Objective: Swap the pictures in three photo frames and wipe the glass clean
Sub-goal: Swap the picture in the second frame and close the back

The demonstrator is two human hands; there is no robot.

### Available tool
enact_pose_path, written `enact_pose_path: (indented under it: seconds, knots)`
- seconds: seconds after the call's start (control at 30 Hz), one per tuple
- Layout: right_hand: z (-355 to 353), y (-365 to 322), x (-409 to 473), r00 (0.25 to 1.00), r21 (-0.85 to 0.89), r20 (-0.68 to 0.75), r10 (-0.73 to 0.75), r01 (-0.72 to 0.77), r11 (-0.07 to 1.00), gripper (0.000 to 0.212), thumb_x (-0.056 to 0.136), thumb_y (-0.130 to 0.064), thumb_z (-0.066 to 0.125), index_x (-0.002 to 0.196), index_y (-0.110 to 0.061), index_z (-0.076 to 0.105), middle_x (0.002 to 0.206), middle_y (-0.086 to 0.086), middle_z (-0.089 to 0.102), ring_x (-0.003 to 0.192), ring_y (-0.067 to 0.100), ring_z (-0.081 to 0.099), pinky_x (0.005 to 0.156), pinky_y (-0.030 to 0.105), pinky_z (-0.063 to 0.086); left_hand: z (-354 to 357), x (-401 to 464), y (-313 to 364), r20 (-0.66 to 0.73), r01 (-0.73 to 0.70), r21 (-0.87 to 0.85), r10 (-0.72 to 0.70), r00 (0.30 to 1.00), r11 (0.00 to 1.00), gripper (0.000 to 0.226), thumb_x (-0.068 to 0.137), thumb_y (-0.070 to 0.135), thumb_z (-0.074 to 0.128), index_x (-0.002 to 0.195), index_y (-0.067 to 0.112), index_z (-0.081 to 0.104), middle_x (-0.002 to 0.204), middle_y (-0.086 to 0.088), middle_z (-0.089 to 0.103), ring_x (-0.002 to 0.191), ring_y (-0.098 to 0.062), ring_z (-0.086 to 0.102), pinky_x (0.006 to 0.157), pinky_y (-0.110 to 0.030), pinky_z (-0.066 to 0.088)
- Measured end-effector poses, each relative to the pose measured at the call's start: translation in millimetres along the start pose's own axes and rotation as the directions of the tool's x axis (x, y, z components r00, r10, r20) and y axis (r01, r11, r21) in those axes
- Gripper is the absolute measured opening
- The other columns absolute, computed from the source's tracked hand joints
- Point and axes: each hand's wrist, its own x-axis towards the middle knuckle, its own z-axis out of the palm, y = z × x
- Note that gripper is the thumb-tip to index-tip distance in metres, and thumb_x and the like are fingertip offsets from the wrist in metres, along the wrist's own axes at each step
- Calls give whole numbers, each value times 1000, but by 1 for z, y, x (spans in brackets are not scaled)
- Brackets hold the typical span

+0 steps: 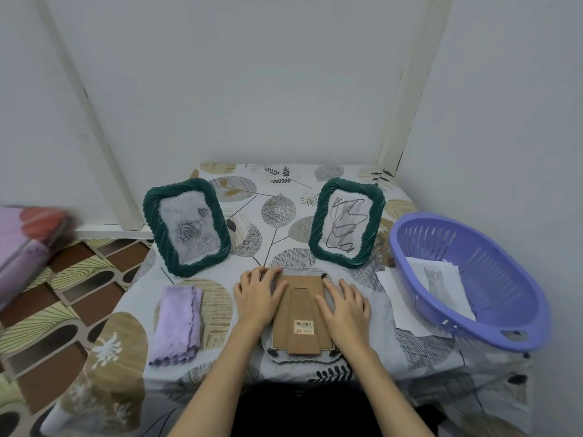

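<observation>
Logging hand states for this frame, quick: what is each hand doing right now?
Left hand: open, fingers resting flat on the brown cardboard back of the face-down photo frame.
Right hand: open, flat on the same backing.

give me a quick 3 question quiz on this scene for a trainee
1. True or false: the frame under the hands lies face down.
2. What shows in the right standing frame? A) a rose B) a black scribble C) a cat
3. Fill in: the folded purple ____ lies left of the left hand.

Key
1. True: its brown backing and stand face up, with the left hand and right hand flat on it.
2. B; the rose is in the left standing frame, the cat picture in the basket.
3. cloth
</observation>
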Motion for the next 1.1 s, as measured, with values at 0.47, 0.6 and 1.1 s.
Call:
enact_pose_path:
  seconds: [0.47,0.6,1.1]
  knots:
    - [-6,-4,5,996,-135,79,-42,53,989,54,90,-56,17,142,-40,23,147,0,26,133,21,20,104,41,20,0,-5,0,-72,-18,-67,13,997,998,33,90,49,47,118,34,55,129,10,52,124,-20,34,97,-35,23]
    - [-7,-4,6,995,-135,77,-56,66,989,49,95,-49,27,142,-40,23,147,2,25,133,22,20,104,42,20,0,-4,2,-76,-18,-50,15,997,999,32,90,49,46,117,34,56,128,11,53,123,-20,34,96,-35,24]
    - [-33,2,-9,972,151,215,-95,63,987,57,92,-54,36,144,-44,14,155,4,13,141,26,10,113,45,13,-15,-37,-2,89,-102,31,99,991,994,46,91,58,35,126,30,46,155,6,19,145,-22,10,115,-49,8]
